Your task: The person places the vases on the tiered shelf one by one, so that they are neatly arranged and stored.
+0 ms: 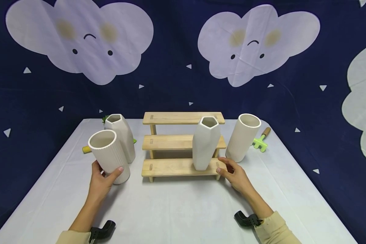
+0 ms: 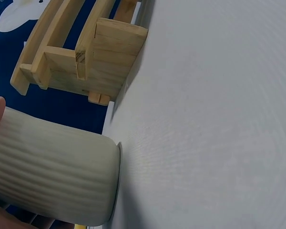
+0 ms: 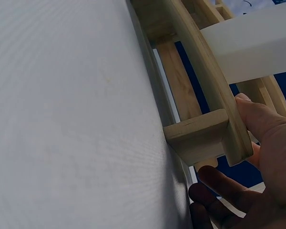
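My left hand (image 1: 103,179) grips a white ribbed cylindrical vase (image 1: 111,156) low down, thumb across its front. The vase leans a little in the head view, and its base (image 2: 105,181) is at the tabletop. On the bottom step of a three-tier wooden stand (image 1: 170,166) stands a white faceted vase (image 1: 205,145), towards the right end. Beside it, my right hand (image 1: 236,174) is at that step's right end, apart from the vase. In the right wrist view the thumb (image 3: 257,112) touches the board's edge, and the other fingers are loosely bent.
Another faceted vase (image 1: 122,135) stands behind the left hand's vase. Right of the stand is a second cylindrical vase (image 1: 242,139), with a green toy rake (image 1: 260,142) beyond it. A yellow handle (image 1: 86,149) and some greenery (image 1: 104,118) show at the left.
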`<control>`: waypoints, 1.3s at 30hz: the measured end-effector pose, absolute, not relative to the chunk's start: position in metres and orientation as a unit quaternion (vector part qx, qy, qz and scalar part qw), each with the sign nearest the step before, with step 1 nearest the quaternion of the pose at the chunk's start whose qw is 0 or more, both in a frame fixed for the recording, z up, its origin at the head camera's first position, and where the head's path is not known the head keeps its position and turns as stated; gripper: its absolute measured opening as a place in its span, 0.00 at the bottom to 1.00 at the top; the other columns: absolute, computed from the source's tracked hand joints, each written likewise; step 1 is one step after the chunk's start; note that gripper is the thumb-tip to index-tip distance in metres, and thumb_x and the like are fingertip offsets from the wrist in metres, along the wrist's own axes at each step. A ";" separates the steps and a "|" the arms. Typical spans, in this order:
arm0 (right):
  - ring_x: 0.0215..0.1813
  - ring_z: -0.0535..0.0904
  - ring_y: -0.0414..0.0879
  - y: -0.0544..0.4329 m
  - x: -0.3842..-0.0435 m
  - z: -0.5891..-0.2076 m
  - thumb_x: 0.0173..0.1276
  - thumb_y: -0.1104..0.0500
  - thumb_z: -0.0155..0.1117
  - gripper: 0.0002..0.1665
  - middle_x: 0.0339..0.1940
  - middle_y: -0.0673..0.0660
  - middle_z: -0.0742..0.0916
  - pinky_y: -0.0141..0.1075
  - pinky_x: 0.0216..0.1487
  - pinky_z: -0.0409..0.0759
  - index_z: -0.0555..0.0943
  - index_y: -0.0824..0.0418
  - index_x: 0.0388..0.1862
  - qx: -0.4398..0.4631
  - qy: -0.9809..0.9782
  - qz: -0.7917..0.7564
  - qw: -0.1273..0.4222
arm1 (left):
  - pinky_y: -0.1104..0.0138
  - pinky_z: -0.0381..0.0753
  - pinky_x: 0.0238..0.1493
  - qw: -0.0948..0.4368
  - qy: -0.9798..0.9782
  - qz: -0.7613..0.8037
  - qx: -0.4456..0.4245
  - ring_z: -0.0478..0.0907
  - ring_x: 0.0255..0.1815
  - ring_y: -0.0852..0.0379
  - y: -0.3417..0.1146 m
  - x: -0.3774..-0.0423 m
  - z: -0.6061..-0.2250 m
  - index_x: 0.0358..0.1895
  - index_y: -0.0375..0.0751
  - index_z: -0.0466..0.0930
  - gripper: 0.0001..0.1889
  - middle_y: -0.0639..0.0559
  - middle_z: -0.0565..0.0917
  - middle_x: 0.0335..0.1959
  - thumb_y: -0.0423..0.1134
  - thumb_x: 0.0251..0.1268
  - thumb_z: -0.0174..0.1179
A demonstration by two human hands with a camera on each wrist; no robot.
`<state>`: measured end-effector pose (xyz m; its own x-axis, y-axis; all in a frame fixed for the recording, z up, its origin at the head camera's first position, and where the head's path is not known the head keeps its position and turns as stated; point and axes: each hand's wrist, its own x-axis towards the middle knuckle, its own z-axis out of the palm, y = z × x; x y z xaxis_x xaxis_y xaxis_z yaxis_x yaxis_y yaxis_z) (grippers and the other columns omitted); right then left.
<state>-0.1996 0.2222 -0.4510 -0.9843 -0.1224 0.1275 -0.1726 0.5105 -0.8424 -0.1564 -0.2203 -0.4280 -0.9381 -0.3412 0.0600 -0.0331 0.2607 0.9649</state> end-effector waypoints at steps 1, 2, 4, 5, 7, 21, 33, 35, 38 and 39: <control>0.52 0.77 0.47 0.221 -0.198 -0.447 0.64 0.52 0.65 0.29 0.55 0.63 0.82 0.28 0.50 0.74 0.73 0.55 0.63 0.084 -0.868 0.489 0.025 | 0.60 0.61 0.63 0.130 -0.783 -0.597 0.118 0.59 0.68 0.45 -0.219 -0.157 -0.428 0.72 0.37 0.43 0.44 0.41 0.57 0.68 0.38 0.59 0.64; 0.52 0.77 0.47 0.219 -0.195 -0.443 0.64 0.53 0.65 0.28 0.55 0.64 0.82 0.28 0.50 0.74 0.73 0.57 0.63 0.084 -0.867 0.490 0.024 | 0.57 0.60 0.63 0.131 -0.782 -0.597 0.117 0.59 0.68 0.44 -0.219 -0.157 -0.428 0.72 0.38 0.43 0.45 0.41 0.57 0.68 0.38 0.59 0.64; 0.52 0.77 0.48 0.215 -0.191 -0.435 0.64 0.56 0.64 0.28 0.54 0.65 0.82 0.29 0.50 0.75 0.73 0.60 0.63 0.085 -0.868 0.489 0.025 | 0.53 0.58 0.66 0.134 -0.782 -0.598 0.116 0.59 0.68 0.44 -0.217 -0.157 -0.428 0.72 0.37 0.42 0.45 0.40 0.58 0.68 0.39 0.58 0.65; 0.52 0.77 0.49 0.214 -0.189 -0.432 0.64 0.57 0.64 0.28 0.54 0.66 0.82 0.29 0.50 0.75 0.72 0.61 0.63 0.086 -0.868 0.489 0.025 | 0.51 0.57 0.67 0.135 -0.782 -0.597 0.117 0.58 0.69 0.44 -0.217 -0.158 -0.428 0.71 0.38 0.42 0.46 0.40 0.58 0.68 0.39 0.57 0.65; 0.53 0.77 0.51 0.213 -0.189 -0.431 0.64 0.58 0.64 0.28 0.55 0.67 0.81 0.31 0.50 0.75 0.72 0.62 0.63 0.086 -0.866 0.491 0.027 | 0.49 0.56 0.68 0.139 -0.781 -0.598 0.117 0.58 0.69 0.44 -0.216 -0.158 -0.429 0.71 0.39 0.42 0.46 0.39 0.58 0.67 0.39 0.56 0.66; 0.53 0.77 0.45 0.223 -0.201 -0.453 0.62 0.49 0.66 0.29 0.56 0.60 0.82 0.27 0.51 0.74 0.74 0.53 0.62 0.087 -0.870 0.484 0.036 | 0.51 0.56 0.69 0.160 -0.770 -0.604 0.130 0.60 0.67 0.47 -0.213 -0.161 -0.430 0.69 0.39 0.47 0.45 0.43 0.62 0.65 0.38 0.53 0.69; 0.52 0.77 0.45 0.222 -0.201 -0.454 0.63 0.50 0.65 0.29 0.55 0.62 0.82 0.27 0.50 0.74 0.73 0.54 0.62 0.083 -0.869 0.487 0.032 | 0.57 0.59 0.65 0.149 -0.772 -0.600 0.146 0.62 0.63 0.58 -0.211 -0.157 -0.426 0.70 0.43 0.49 0.45 0.50 0.64 0.63 0.40 0.52 0.69; 0.51 0.77 0.44 0.222 -0.200 -0.452 0.63 0.49 0.65 0.29 0.55 0.61 0.82 0.27 0.50 0.74 0.73 0.53 0.63 0.079 -0.870 0.486 0.030 | 0.61 0.60 0.63 0.150 -0.775 -0.596 0.147 0.62 0.61 0.62 -0.210 -0.155 -0.424 0.69 0.44 0.50 0.44 0.53 0.65 0.61 0.40 0.52 0.70; 0.50 0.77 0.42 0.222 -0.200 -0.451 0.63 0.49 0.66 0.29 0.55 0.60 0.82 0.27 0.49 0.75 0.73 0.52 0.62 0.075 -0.870 0.487 0.027 | 0.69 0.61 0.55 0.155 -0.776 -0.594 0.145 0.63 0.55 0.66 -0.206 -0.151 -0.419 0.68 0.44 0.53 0.42 0.59 0.67 0.56 0.40 0.52 0.70; 0.50 0.77 0.42 0.222 -0.200 -0.451 0.62 0.49 0.66 0.29 0.54 0.60 0.83 0.27 0.49 0.75 0.73 0.52 0.62 0.075 -0.869 0.489 0.026 | 0.71 0.61 0.52 0.158 -0.776 -0.594 0.143 0.63 0.53 0.67 -0.205 -0.150 -0.418 0.67 0.44 0.53 0.42 0.60 0.67 0.54 0.39 0.52 0.70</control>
